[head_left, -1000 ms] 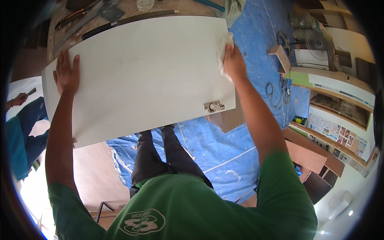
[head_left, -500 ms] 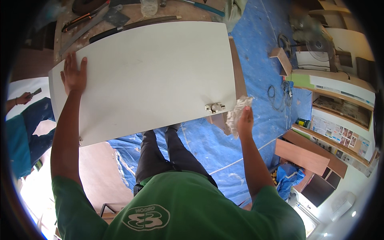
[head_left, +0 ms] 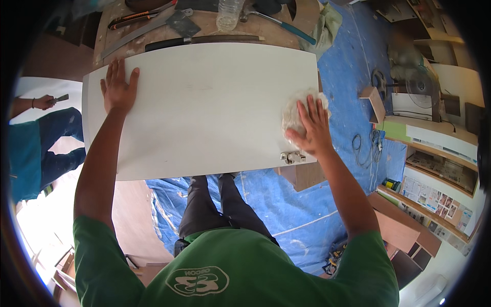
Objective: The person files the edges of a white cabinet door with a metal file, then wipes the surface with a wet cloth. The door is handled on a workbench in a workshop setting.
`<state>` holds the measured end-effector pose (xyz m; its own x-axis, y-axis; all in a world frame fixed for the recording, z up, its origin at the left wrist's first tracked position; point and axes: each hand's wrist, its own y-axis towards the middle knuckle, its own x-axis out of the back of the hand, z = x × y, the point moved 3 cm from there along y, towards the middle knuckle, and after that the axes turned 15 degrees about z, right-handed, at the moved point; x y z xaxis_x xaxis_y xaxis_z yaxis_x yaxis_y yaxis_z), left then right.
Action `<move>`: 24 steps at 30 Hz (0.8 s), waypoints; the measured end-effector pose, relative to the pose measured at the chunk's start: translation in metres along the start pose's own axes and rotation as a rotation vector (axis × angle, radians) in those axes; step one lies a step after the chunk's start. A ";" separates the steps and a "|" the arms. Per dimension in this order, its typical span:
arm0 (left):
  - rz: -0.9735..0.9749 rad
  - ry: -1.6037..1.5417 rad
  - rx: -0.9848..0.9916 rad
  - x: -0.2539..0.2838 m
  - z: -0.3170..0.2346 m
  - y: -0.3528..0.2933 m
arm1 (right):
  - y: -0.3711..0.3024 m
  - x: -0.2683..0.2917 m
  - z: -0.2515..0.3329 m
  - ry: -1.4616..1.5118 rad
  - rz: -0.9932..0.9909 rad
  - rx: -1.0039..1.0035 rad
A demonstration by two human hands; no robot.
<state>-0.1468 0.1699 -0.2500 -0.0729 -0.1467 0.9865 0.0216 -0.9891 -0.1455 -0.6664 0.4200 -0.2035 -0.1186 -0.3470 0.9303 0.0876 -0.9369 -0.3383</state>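
Observation:
A large white panel (head_left: 204,107) lies flat on a wooden workbench (head_left: 204,25), with a metal hinge (head_left: 292,157) at its near right edge. My left hand (head_left: 118,84) rests flat, fingers spread, on the panel's far left corner. My right hand (head_left: 309,125) presses a crumpled white cloth (head_left: 295,107) onto the panel near its right end, just above the hinge.
Tools lie on the workbench behind the panel: a saw (head_left: 199,41), a hammer (head_left: 281,23), a clear plastic bottle (head_left: 227,13). Blue tarp (head_left: 286,204) covers the floor. Another person (head_left: 36,143) in blue stands at the left. A fan (head_left: 414,84), shelves and cables are right.
My right hand, with the cloth, has come up from below the panel's near right edge and is back on the panel surface. My left hand stays flat on the left corner.

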 end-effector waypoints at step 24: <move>0.022 -0.033 0.009 0.011 -0.006 -0.005 | 0.182 0.045 -0.038 -0.001 -0.405 -0.269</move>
<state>-0.1534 0.1736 -0.2389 -0.0397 -0.1682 0.9849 0.0323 -0.9854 -0.1670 -0.6932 0.2321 -0.2286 -0.0894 0.0480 0.9948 -0.2241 -0.9742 0.0269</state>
